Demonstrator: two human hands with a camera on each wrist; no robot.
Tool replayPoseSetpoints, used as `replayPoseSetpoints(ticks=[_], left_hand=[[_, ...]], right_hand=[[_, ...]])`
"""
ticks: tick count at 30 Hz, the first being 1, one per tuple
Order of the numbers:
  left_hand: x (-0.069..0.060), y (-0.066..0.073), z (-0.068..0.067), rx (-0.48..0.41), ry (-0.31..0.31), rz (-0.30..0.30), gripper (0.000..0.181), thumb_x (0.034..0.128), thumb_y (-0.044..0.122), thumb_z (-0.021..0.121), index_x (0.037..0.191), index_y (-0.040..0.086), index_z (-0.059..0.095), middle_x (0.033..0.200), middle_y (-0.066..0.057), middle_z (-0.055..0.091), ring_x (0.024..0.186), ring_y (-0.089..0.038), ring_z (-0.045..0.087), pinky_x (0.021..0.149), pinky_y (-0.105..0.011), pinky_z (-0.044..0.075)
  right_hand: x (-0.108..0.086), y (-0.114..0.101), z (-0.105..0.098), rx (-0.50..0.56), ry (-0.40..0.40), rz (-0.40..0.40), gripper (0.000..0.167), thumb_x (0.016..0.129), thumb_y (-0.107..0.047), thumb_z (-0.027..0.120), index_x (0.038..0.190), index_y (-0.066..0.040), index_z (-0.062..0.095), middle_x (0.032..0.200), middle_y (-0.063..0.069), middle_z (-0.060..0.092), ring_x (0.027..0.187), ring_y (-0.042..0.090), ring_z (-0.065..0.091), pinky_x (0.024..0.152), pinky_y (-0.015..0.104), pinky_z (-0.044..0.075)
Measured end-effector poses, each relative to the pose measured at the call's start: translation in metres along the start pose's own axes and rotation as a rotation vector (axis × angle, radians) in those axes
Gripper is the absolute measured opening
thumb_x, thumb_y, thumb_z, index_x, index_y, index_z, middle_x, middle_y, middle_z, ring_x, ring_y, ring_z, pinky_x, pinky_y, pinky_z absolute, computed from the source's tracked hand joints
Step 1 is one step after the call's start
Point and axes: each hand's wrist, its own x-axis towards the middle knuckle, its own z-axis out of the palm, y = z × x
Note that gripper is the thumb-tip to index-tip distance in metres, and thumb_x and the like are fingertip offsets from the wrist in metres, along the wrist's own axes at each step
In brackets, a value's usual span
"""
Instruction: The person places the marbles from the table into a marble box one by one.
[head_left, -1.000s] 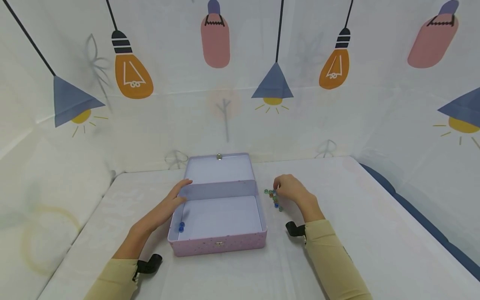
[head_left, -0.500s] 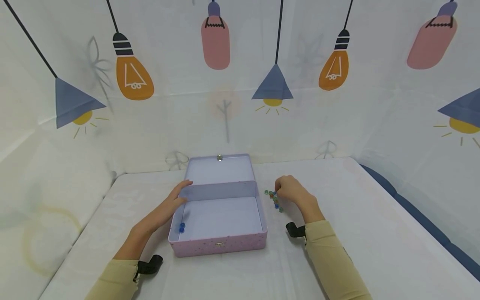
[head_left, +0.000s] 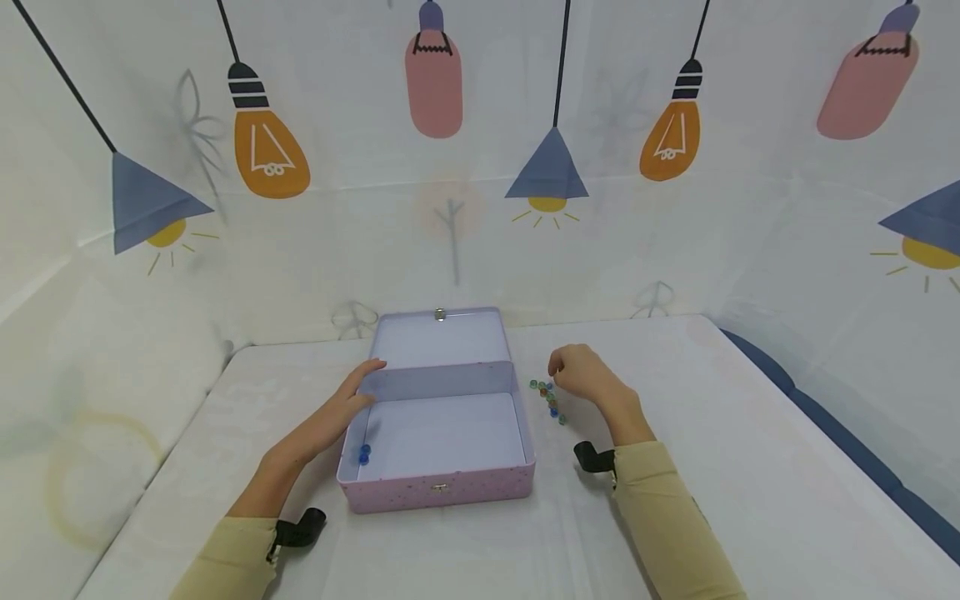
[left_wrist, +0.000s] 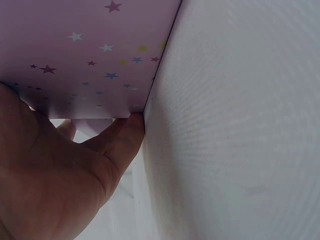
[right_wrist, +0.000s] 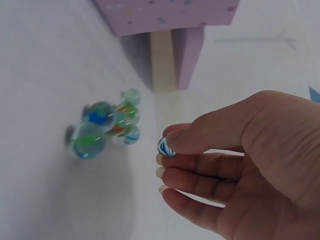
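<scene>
A lilac tin box [head_left: 487, 486] with a star print stands with its lid [head_left: 442, 340] swung back. Inside it, two blue marbles [head_left: 364, 455] lie by the left wall. My left hand [head_left: 330, 423] grips the box at its back left corner, the thumb at the rim and fingers around the back, as the left wrist view shows. My right hand [head_left: 592, 379] pinches a clear marble with blue swirls [right_wrist: 166, 147] between thumb and forefinger, just above the table. Beside it lies a cluster of several green, blue and orange glass marbles [right_wrist: 90, 141], right of the box.
A white cloth covers the table [head_left: 450, 554]. Behind it hangs a pale curtain [head_left: 360, 233] printed with lamps and bulbs. A dark blue edge [head_left: 840, 446] runs along the right side. Black wrist cameras [head_left: 302, 528] sit at both cuffs.
My right hand has risen slightly from the table, away from the marble cluster, with a marble in its fingertips. The left hand and box have stayed put.
</scene>
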Motion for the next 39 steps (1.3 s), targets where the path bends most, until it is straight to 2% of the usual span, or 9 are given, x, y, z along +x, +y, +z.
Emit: replayPoseSetpoints(ticks=[4,13,23,32,39], left_hand=[[0.000,0.000,0.000,-0.005,0.000,-0.001,0.059,0.1037,0.019,0.038,0.158,0.024,0.017,0.169,-0.009,0.000,0.155,-0.037,-0.006,0.117,-0.072,0.003],[-0.003,0.001,-0.001,-0.003,-0.005,-0.015,0.059,0.1045,0.021,0.038,0.158,0.028,0.015,0.169,-0.007,-0.002,0.155,-0.036,-0.007,0.116,-0.073,0.005],[-0.002,0.002,0.000,-0.011,-0.005,-0.021,0.059,0.1040,0.020,0.036,0.158,0.025,0.015,0.169,-0.010,-0.001,0.155,-0.038,-0.005,0.116,-0.073,0.005],[-0.001,0.002,0.000,-0.015,-0.005,-0.021,0.059,0.1041,0.019,0.036,0.159,0.023,0.015,0.168,-0.011,-0.001,0.155,-0.039,-0.006,0.117,-0.072,0.004],[-0.001,0.002,-0.001,-0.014,-0.006,-0.011,0.058,0.1041,0.018,0.036,0.158,0.023,0.016,0.169,-0.011,-0.002,0.155,-0.039,-0.007,0.117,-0.072,0.003]], right_hand=[[-0.004,-0.010,-0.007,0.036,0.010,-0.043,0.035,0.081,0.003,0.048,0.106,0.000,0.072,0.107,0.015,0.071,0.092,0.027,0.062,0.076,0.040,0.054],[-0.009,-0.032,-0.015,0.070,0.042,-0.140,0.023,0.088,-0.002,0.055,0.103,-0.002,0.073,0.103,0.013,0.072,0.094,0.025,0.064,0.082,0.041,0.055],[-0.017,-0.054,-0.019,0.151,0.058,-0.223,0.017,0.092,-0.005,0.059,0.103,-0.004,0.073,0.102,0.008,0.071,0.093,0.020,0.064,0.082,0.037,0.055],[-0.017,-0.067,-0.014,0.212,0.023,-0.292,0.019,0.092,-0.007,0.060,0.106,-0.008,0.073,0.102,0.003,0.071,0.091,0.015,0.063,0.081,0.032,0.054],[-0.018,-0.080,-0.006,0.206,0.003,-0.297,0.016,0.093,-0.006,0.061,0.103,-0.011,0.073,0.101,0.001,0.071,0.091,0.014,0.061,0.082,0.031,0.054]])
